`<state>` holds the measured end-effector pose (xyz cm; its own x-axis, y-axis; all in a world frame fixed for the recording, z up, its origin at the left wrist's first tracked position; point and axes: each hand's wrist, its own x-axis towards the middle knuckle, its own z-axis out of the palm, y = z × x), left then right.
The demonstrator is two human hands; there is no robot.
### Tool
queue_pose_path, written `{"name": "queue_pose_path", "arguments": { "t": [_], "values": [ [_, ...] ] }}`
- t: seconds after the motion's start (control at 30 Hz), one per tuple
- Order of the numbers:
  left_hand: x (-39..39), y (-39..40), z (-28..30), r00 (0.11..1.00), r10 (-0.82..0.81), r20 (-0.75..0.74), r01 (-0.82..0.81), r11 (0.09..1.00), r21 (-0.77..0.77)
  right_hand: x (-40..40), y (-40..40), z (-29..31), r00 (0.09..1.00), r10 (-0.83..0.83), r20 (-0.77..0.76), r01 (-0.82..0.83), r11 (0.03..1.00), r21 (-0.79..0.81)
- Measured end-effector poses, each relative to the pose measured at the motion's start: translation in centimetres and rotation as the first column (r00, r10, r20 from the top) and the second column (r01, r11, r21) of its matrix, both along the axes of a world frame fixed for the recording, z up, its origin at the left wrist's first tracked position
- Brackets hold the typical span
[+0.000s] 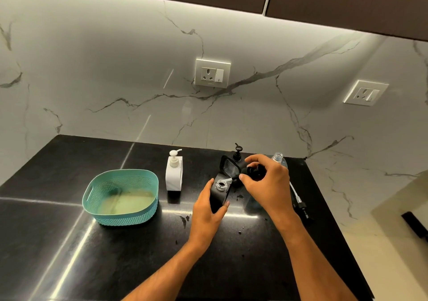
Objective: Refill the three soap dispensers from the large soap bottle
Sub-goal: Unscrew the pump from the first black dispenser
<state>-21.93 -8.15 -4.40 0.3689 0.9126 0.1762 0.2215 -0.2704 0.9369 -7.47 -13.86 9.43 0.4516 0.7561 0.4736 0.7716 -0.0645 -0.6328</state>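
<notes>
I saw a polished black stone counter (69, 242) meeting a white marble-veined backsplash (115, 69) that carried two switched sockets. On the counter stood a teal perforated basket (120, 196), a white pump dispenser (174, 173) and a black pump dispenser (236, 155) by the wall. My left hand (207, 210) gripped an uncapped black dispenser (218, 194), its open neck showing; my right hand (266, 182) pinched its black pump head (253, 171) just above it. A clear uncapped bottle (279, 158) stood behind.
</notes>
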Motion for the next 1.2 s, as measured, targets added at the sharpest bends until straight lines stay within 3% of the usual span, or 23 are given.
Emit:
{"name": "queue_pose_path", "arguments": {
  "t": [0.53,0.83,1.2],
  "values": [
    [1.3,-1.6,-1.7,0.998,0.053,0.014,-0.051,0.994,-0.101,2.9,-2.5,-5.3,0.989,-0.113,-0.091,0.114,0.994,0.002],
    [1.4,-3.0,-3.1,0.996,0.089,-0.01,-0.09,0.986,-0.138,2.7,-4.2,-14.0,0.944,-0.315,-0.101,0.298,0.943,-0.149],
    [1.5,-3.4,-3.6,0.993,0.108,-0.037,-0.112,0.981,-0.158,1.8,-5.6,-18.4,0.929,-0.352,-0.114,0.297,0.893,-0.337]
  ]
}}
